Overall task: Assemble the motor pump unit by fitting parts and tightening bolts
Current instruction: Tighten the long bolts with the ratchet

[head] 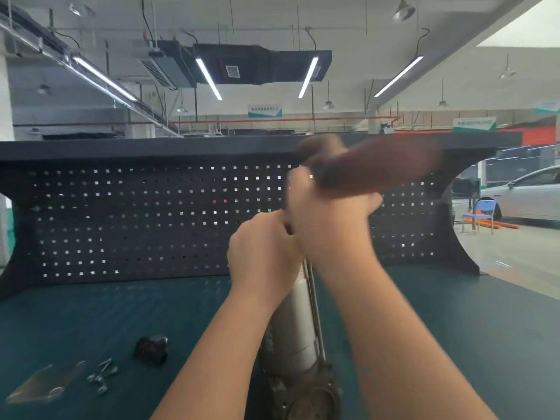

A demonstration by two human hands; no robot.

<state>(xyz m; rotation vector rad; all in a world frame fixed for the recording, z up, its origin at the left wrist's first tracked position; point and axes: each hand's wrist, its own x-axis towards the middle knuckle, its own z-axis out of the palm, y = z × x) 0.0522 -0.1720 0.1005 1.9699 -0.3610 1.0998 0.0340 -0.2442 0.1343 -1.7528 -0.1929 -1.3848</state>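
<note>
Head view: motor pump unit standing near-upright on green worktop, flanged dark base at bottom edge of frame, pale cylinder rising between both forearms. Left hand wrapped round upper end of cylinder. Right hand clenched on a dark brown tool handle, heavily blurred; tool type not determinable, working tip hidden behind hands. Thin rod or long bolt running along right side of cylinder.

Judged step: driving or tightening at top end of unit.

Risks noted: tall unit resting on narrow base, liable to tip or skid under sideways force at top; slipping of tool off fastener, given blur suggesting fast movement, with left fingers close to tool; cross-threading not excluded, seating of fastener unseen.

Surroundings: small black part lying well left of unit; loose metal fittings and clear plastic bag further left near front edge, apart from unit. Dark pegboard standing at rear of worktop. Blue chair and white car beyond, right. Nothing seen obstructing hands; loose fittings out of immediate reach of occupied hands
</note>
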